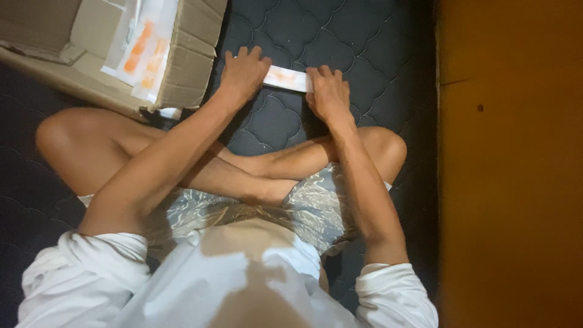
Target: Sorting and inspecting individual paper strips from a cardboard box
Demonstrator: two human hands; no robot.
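A folded white packet [287,78] is pressed flat on the mattress [340,36] by both hands, left hand [245,73] and right hand [328,91]; uneven pressure could skew the crease.

A dark quilted mattress [285,124] is spread across the scene. A brown wooden panel [510,164] is set along its right edge. An open cardboard box [188,58] is placed at upper left.
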